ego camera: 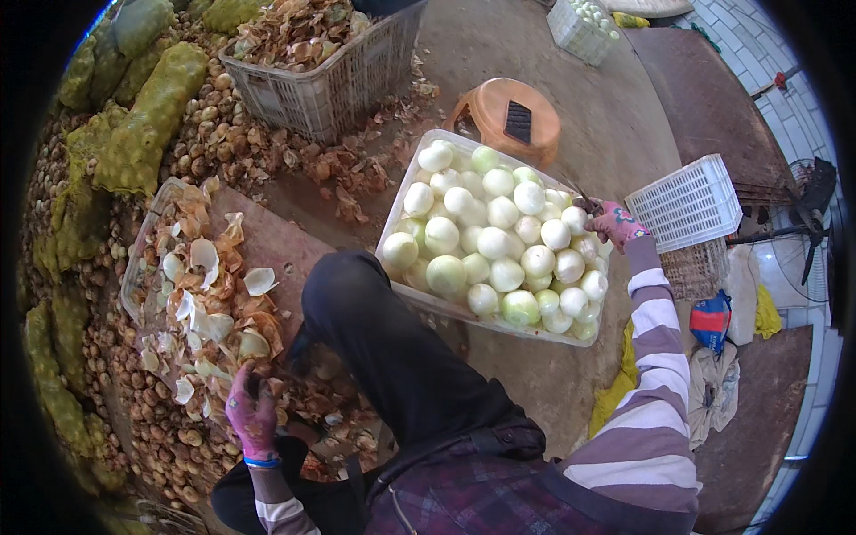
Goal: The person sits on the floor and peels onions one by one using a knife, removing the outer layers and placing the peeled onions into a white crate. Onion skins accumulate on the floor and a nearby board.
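My left hand (pixel 254 408), in a pink patterned glove, is at the lower edge of a heap of onion skins (pixel 200 267); its fingers are bent, and whether they hold a piece cannot be told. A pink floral glove also covers my right hand (pixel 616 224), at the right rim of a white plastic crate (pixel 491 326) full of peeled onions (pixel 503 212). That hand grips a small dark tool, probably a knife (pixel 587 200), whose blade points up and left over the crate's edge. My bent knee lies between the skins and the crate.
Unpeeled onions (pixel 160 428) and yellow mesh sacks (pixel 150 120) cover the left side. A slatted crate of skins (pixel 321 87) stands at the top, near an orange plastic stool (pixel 508 120). An empty white basket (pixel 689 204) sits at right, with a standing fan (pixel 812 227) beyond.
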The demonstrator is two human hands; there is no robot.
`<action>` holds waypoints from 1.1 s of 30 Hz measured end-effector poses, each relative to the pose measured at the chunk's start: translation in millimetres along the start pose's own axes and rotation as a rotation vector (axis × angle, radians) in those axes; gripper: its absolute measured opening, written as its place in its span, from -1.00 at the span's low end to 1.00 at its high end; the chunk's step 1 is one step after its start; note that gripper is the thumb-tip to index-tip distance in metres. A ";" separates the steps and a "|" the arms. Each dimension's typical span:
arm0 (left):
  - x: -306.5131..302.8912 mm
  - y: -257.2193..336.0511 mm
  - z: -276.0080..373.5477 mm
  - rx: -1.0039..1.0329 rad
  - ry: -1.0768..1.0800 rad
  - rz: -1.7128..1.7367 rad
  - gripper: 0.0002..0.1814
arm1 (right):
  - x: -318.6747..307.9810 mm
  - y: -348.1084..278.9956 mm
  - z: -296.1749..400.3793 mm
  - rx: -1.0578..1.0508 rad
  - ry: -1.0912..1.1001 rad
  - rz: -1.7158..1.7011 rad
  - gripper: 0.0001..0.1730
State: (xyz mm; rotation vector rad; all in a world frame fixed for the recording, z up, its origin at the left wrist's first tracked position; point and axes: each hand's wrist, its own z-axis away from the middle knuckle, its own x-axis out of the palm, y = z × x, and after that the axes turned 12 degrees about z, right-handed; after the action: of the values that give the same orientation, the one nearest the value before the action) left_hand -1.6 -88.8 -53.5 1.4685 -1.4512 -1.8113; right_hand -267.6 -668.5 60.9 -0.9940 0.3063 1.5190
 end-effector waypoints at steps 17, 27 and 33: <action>-2.9 15.9 2.8 0.017 -0.045 -0.026 -0.60 | 13.5 82.2 -27.1 -0.055 0.183 -0.185 -0.45; -12.1 21.8 6.1 0.126 -0.035 -0.115 -0.60 | -13.1 25.4 38.0 -0.253 0.481 -0.388 -0.55; -117.3 37.5 22.9 0.186 0.238 -0.363 -0.85 | 34.5 -83.6 32.6 -0.581 0.135 -0.337 -0.44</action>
State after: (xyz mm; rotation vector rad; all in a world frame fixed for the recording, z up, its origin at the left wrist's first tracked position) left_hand 11.1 0.8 33.0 2.0763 -1.3284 -1.6509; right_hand -201.3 -602.9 84.3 -1.5226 -0.2217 1.2504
